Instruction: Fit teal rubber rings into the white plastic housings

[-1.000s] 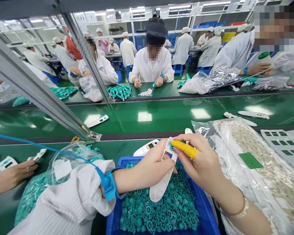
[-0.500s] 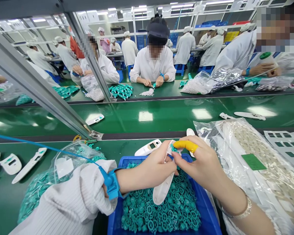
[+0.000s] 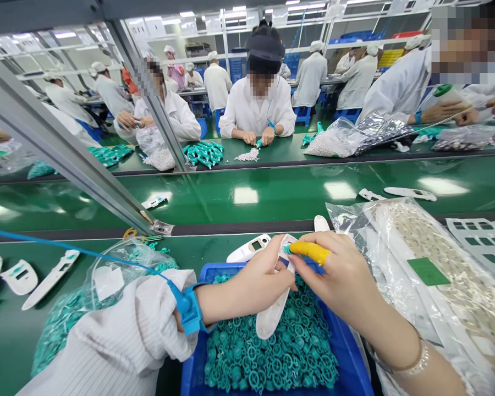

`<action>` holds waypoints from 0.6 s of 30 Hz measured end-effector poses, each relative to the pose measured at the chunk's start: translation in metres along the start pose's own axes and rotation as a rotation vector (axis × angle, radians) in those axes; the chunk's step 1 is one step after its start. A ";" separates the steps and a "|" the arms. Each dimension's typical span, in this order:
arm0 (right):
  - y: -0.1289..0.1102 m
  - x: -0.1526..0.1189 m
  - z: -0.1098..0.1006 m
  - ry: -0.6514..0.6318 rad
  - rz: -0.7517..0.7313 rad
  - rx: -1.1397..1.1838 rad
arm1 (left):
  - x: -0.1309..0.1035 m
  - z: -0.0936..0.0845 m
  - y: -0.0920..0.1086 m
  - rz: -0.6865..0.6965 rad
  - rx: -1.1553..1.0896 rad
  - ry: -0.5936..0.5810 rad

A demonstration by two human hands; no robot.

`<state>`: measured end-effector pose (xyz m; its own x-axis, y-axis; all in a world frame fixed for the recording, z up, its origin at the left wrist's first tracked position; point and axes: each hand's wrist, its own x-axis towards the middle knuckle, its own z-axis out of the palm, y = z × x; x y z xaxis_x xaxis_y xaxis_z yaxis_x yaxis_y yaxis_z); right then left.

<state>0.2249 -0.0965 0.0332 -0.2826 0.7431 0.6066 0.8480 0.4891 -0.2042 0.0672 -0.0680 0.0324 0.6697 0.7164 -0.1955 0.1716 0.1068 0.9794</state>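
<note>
My left hand [image 3: 266, 272] is closed around a long white plastic housing shell [image 3: 272, 319], whose rounded lower end points down over the blue bin [image 3: 190, 357]. At the shell's upper end, a small teal plastic part [image 3: 287, 249] sits between the fingers of my right hand [image 3: 342, 269]. The index finger there wears a yellow finger cot and presses on that part; the thumb is pinched in below. Fingers partly hide the shell's upper half. Many loose teal rings and caps [image 3: 268, 357] fill the bin under both hands.
Beyond the bin lies a white shell with a small window [image 3: 249, 248]. Left are a bag of teal parts [image 3: 61, 324], several white shells [image 3: 51, 279] and a slanting metal post [image 3: 82, 137]. A blue wrist-strap cord [image 3: 86, 247] crosses there. A clear bag [image 3: 437, 247] lies right; co-workers sit opposite.
The white pieces on the green belt have shifted left. My yellow-covered finger has moved slightly left and down at the teal part, and the held shell has shifted a little up and left.
</note>
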 end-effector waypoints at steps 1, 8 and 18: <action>-0.001 0.000 0.000 -0.003 -0.006 -0.011 | 0.000 0.000 0.000 0.006 0.002 0.006; -0.010 0.000 0.002 0.029 0.096 0.001 | -0.001 0.001 -0.002 0.148 -0.070 0.054; -0.013 0.003 0.001 0.109 0.074 -0.006 | -0.006 0.003 0.005 0.252 -0.040 0.047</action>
<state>0.2132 -0.1005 0.0367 -0.1687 0.7228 0.6701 0.8677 0.4314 -0.2469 0.0661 -0.0734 0.0382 0.6534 0.7550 0.0562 -0.0254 -0.0523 0.9983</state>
